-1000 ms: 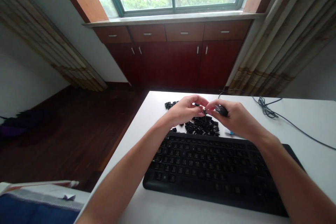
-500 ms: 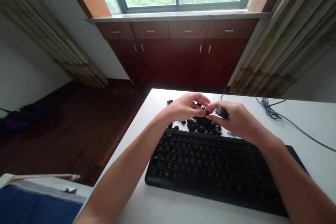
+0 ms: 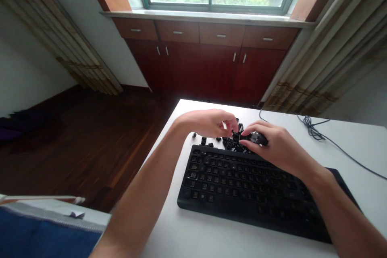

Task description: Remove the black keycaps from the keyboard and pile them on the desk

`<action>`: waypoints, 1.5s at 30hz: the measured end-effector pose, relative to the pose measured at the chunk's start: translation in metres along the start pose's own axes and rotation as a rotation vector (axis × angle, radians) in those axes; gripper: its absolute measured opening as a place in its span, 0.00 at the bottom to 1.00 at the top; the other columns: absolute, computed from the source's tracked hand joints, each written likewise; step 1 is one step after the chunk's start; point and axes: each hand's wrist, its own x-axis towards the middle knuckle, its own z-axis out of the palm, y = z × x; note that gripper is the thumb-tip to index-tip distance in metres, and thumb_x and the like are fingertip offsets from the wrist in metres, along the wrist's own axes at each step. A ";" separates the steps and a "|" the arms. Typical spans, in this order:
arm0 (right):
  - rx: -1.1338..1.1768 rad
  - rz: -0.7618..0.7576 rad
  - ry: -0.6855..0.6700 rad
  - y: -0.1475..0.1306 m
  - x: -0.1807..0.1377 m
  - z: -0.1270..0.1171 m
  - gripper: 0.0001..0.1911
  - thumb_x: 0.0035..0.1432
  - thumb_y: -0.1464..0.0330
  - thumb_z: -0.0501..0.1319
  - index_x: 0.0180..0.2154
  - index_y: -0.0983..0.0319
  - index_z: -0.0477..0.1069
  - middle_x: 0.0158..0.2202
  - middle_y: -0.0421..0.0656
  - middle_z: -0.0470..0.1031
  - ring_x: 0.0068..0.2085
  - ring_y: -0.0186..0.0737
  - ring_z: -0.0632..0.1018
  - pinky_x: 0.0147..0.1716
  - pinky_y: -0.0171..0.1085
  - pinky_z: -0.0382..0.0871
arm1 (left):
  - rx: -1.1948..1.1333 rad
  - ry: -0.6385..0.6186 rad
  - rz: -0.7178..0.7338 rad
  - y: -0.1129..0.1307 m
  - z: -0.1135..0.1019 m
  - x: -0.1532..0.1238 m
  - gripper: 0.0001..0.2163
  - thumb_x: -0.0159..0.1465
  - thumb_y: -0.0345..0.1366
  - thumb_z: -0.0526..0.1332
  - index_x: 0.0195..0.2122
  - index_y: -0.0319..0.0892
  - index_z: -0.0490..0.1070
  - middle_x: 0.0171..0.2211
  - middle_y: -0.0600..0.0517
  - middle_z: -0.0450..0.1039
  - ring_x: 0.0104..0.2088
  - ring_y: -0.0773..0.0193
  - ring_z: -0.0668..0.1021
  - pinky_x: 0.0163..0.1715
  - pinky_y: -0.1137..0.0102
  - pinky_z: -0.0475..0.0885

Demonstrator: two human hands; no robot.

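A black keyboard (image 3: 242, 189) lies on the white table (image 3: 193, 234) in front of me. Behind it sits a pile of loose black keycaps (image 3: 232, 143). My left hand (image 3: 208, 123) hovers over the pile with its fingers curled and pinched on a small black keycap. My right hand (image 3: 273, 147) is beside it, closed round a small dark object (image 3: 258, 138), its fingertips meeting those of the left hand above the pile.
A grey cable (image 3: 329, 139) runs across the table's back right. The table's left edge drops to a dark wooden floor (image 3: 75, 153). Red-brown cabinets (image 3: 205, 64) stand under a window. Blue fabric (image 3: 39, 238) shows at the lower left.
The view has tilted and shifted, so the table sits further right. Both hands have dropped lower, closer to the keycap pile, and stay pinched together.
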 end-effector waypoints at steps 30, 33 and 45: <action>0.130 0.316 -0.176 -0.038 -0.033 0.056 0.11 0.61 0.55 0.65 0.40 0.53 0.79 0.46 0.43 0.77 0.43 0.45 0.81 0.46 0.43 0.75 | 0.241 -0.237 -0.185 -0.007 0.022 0.016 0.14 0.29 0.26 0.78 0.11 0.46 0.74 0.12 0.56 0.71 0.20 0.60 0.75 0.28 0.69 0.73; 0.151 0.318 -0.193 -0.040 -0.033 0.054 0.12 0.60 0.55 0.66 0.41 0.53 0.79 0.46 0.43 0.77 0.44 0.46 0.80 0.48 0.44 0.74 | 0.256 -0.206 -0.200 -0.004 0.018 0.009 0.12 0.32 0.27 0.78 0.12 0.44 0.75 0.11 0.54 0.69 0.23 0.58 0.76 0.32 0.66 0.74; 0.140 0.294 -0.185 -0.037 -0.034 0.054 0.11 0.64 0.57 0.63 0.43 0.55 0.79 0.46 0.44 0.77 0.43 0.46 0.81 0.46 0.44 0.75 | 0.329 -0.188 -0.258 0.008 -0.001 -0.013 0.06 0.44 0.29 0.74 0.25 0.40 0.81 0.24 0.46 0.78 0.30 0.51 0.80 0.36 0.61 0.76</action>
